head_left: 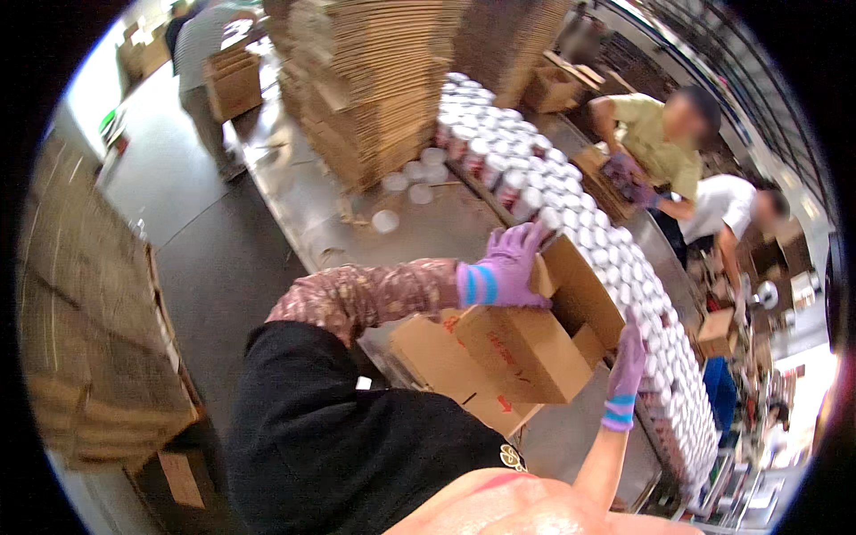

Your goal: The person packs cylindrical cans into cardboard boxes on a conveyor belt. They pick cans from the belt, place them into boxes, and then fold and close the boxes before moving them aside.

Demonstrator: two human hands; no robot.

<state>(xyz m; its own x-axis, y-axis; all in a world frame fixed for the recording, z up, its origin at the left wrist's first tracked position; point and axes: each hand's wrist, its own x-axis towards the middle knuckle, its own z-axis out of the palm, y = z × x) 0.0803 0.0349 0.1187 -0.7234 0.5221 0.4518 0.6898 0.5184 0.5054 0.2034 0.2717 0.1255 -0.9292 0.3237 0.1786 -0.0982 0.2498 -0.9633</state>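
An open cardboard box (526, 343) stands tilted in front of me, its flaps folded outward and red print on one of them. My left hand (506, 267), in a purple glove with blue bands, grips the box's upper left edge, thumb and fingers apart around it. On the other side, my right hand (628, 361), gloved the same way, holds the box's right edge with its fingers pointing up along the flap. Just beyond the box stand rows of cans with white lids (571, 201). The box's inside is partly hidden by its walls.
Tall stacks of flattened cardboard (374, 89) rise at the back and at the left (98, 303). Loose white lids (385, 221) lie on the metal table (330, 218). Across the cans, a person (660, 143) handles cardboard; another person (724, 209) bends beside them. A person (205, 71) carries a carton far left.
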